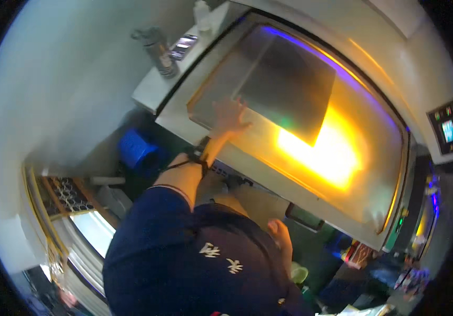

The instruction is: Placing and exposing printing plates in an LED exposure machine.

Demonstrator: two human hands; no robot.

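Note:
My left hand (pixel 230 117) is stretched out with its fingers spread. It lies on or just over the flat bed (pixel 208 100) of a large machine, beside the near left corner of a dark rectangular sheet (pixel 289 84). Whether the fingers touch the sheet is blurred. Strong yellow light (pixel 324 160) glows on the bed along the sheet's near right edges. A black strap (pixel 197 154) goes round my left wrist. Low by my body, in front of the machine, hangs my right hand (pixel 281 236); its fingers are mostly hidden, and nothing shows in it.
A grey bottle (pixel 160 52), a phone (pixel 184 46) and a white bottle (pixel 201 16) stand or lie on a white ledge left of the bed. Below is a blue bin (pixel 138 150). A control panel (pixel 447 130) is at the right. A dark handle (pixel 304 217) marks the machine's front.

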